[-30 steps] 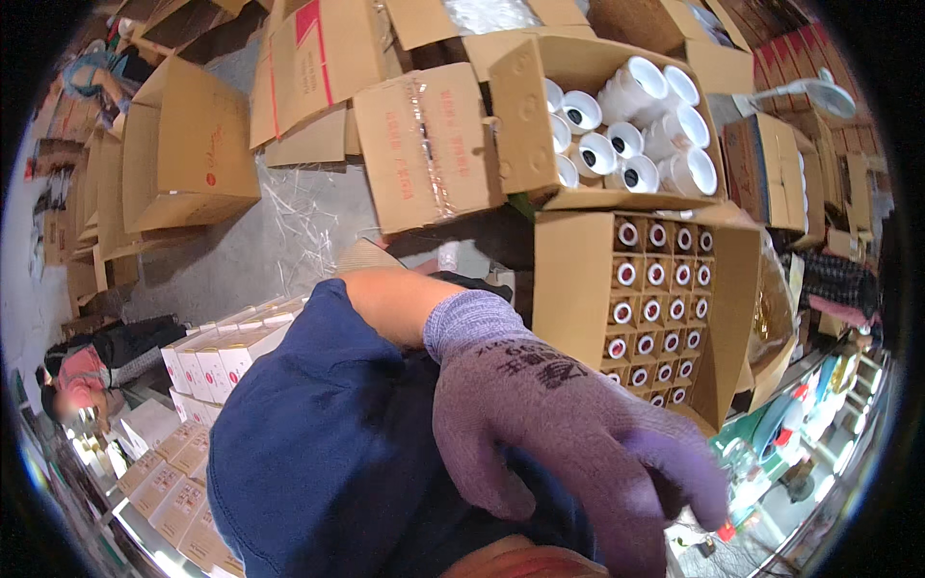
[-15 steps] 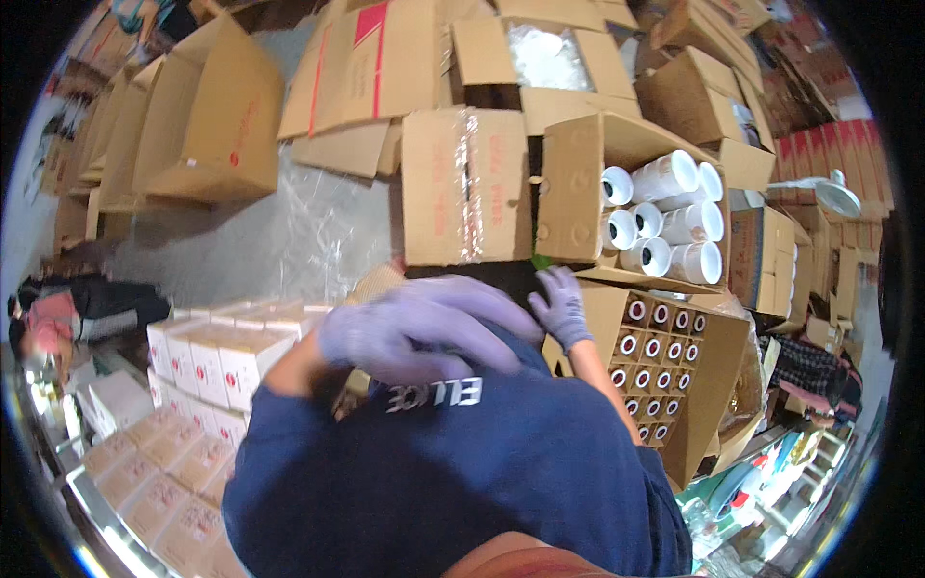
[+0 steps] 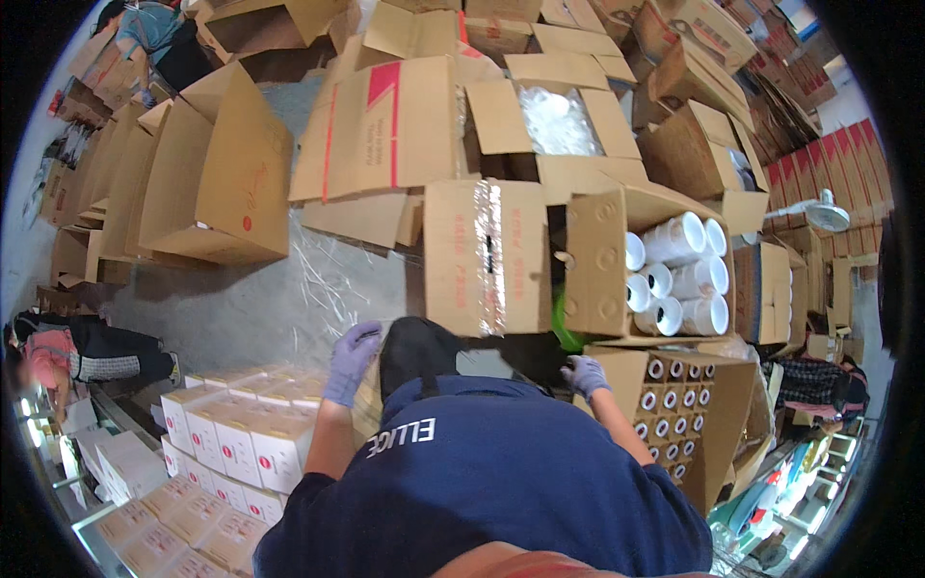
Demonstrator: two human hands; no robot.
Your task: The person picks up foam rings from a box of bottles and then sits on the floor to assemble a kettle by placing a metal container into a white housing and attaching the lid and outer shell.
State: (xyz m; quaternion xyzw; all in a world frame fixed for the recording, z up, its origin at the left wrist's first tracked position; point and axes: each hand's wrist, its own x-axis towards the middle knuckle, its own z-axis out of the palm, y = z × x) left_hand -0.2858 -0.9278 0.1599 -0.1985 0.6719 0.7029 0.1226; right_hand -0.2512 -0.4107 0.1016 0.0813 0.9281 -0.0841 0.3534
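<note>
My left hand, in a lavender work glove, hangs beside my leg with its fingers loosely apart and nothing in them. It is nearest to the stacked white boxes on the left. My right hand, gloved the same way, is at the left flap of an open carton of divided compartments, which hold several red-centred white bottle tops. Its fingers are slightly bent, with nothing seen in them; whether it touches the flap I cannot tell. Ahead stands a taped carton.
An open carton of white cylinders stands right of the taped one, by a green object. Large cartons line the left; more lie ahead. Plastic strands litter the floor. Other people are at far left and both sides.
My left hand has swung from in front of my body out to the left. My right hand has drawn its fingers in a little. The view has tilted, showing more of the cartons ahead.
</note>
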